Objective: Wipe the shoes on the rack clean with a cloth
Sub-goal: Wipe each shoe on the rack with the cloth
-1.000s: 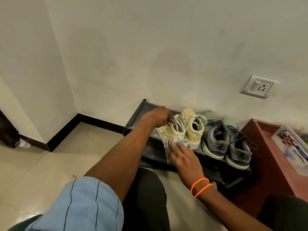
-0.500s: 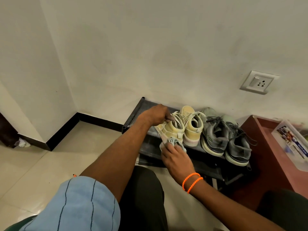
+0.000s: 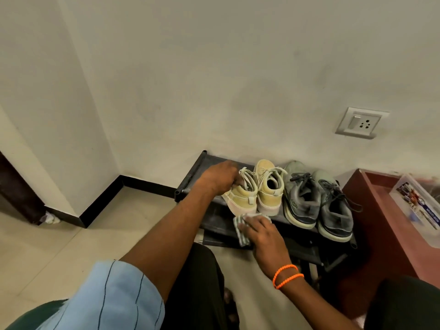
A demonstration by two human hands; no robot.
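Head view. A low black shoe rack (image 3: pixel 214 220) with tubular rails stands against a matte off-white wall (image 3: pixel 214 67); four shoes sit in a row on its top shelf, heels toward the camera.

Left pair: two pale yellow high-top sneakers with cream laces and thick off-white soles. The left yellow sneaker (image 3: pixel 241 197) is tilted, its heel raised off the shelf. The left hand (image 3: pixel 220 176) has fingers curled round its collar and laces, a closed grip on the shoe. The right yellow sneaker (image 3: pixel 269 189) stands flat just beside it, touching.

The right hand (image 3: pixel 264 232) lies with fingers fairly straight and spread, pressing a small striped cloth (image 3: pixel 240 231), white with grey-green lines and crumpled, against the underside of the tilted sneaker's heel sole at the front edge of the rack. No curl round the cloth is visible. Two orange beaded bands (image 3: pixel 287 275) circle that wrist.

Right pair: two grey running shoes (image 3: pixel 316 203) with dark laces and rounded, worn-looking soles, side by side and flat.

A reddish-brown box (image 3: pixel 371 210) stands to the right of the rack, with a clear plastic packet (image 3: pixel 421 206) lying in it. A white socket plate (image 3: pixel 360 122) is set in the wall above. The floor (image 3: pixel 59 246) is glossy beige tile with a black skirting. A light blue pinstriped sleeve (image 3: pixel 102 298) covers the left upper arm.
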